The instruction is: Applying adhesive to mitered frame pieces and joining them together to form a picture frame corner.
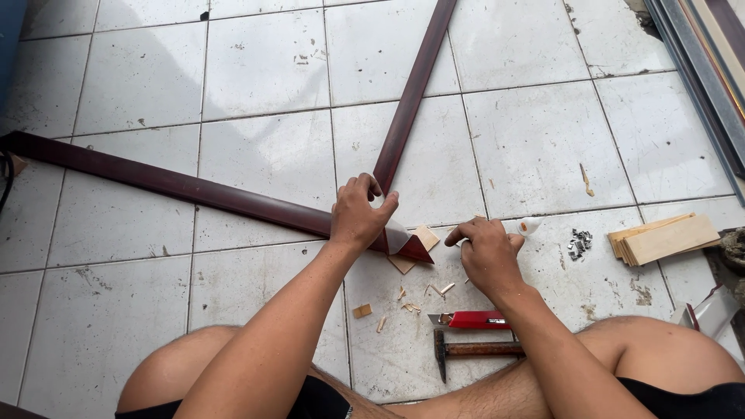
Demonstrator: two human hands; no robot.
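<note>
Gripping the mitred corner of two dark red mouldings (233, 198), left hand (358, 217) fingers clamped; right hand (487, 252) fingers curled together beside it.

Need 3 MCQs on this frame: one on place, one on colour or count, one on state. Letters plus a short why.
1. Where does the hammer lie?
A. on the stack of thin wood sheets
B. on the tile floor just below the red utility knife
C. across the dark red moulding strips

2. What colour are the two long moulding strips that meet at a corner?
A. dark red-brown
B. pale yellow
C. blue

3. What is the left hand doing?
A. lying flat on the floor
B. holding the hammer
C. gripping the corner where the strips meet

Answers: B, the hammer rests on the tiles directly under the knife. A, both strips are dark red-brown. C, its fingers wrap the joint, while the right hand rests beside it.
</note>
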